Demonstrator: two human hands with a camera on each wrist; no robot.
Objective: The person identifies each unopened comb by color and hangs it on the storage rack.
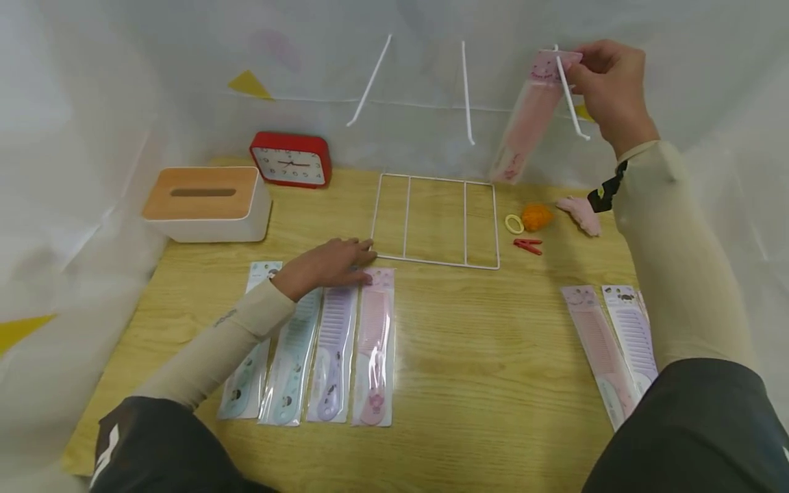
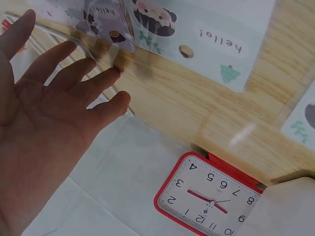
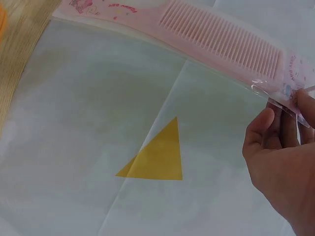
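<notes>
My right hand [image 1: 616,89] pinches the top card of a packaged pink comb [image 1: 529,120], which slants downward by the rightmost white hook [image 1: 570,103]. The hook seems to pass through the card's hole. In the right wrist view, fingers and thumb hold the end of that comb [image 3: 221,42]. My left hand [image 1: 327,266] lies with fingers extended over the top ends of a row of packaged combs, near a white wire frame [image 1: 431,261]. That row has a pink comb [image 1: 373,342], a purple comb [image 1: 333,356] and two blue-green combs [image 1: 292,363].
More packaged combs, a pink one [image 1: 598,342] and a purple one [image 1: 631,329], lie at the right, partly under my arm. A tissue box [image 1: 206,205] and red clock [image 1: 292,159] stand back left. A red clip [image 1: 528,246], yellow ring [image 1: 514,224] and orange ball [image 1: 537,217] lie right of the frame.
</notes>
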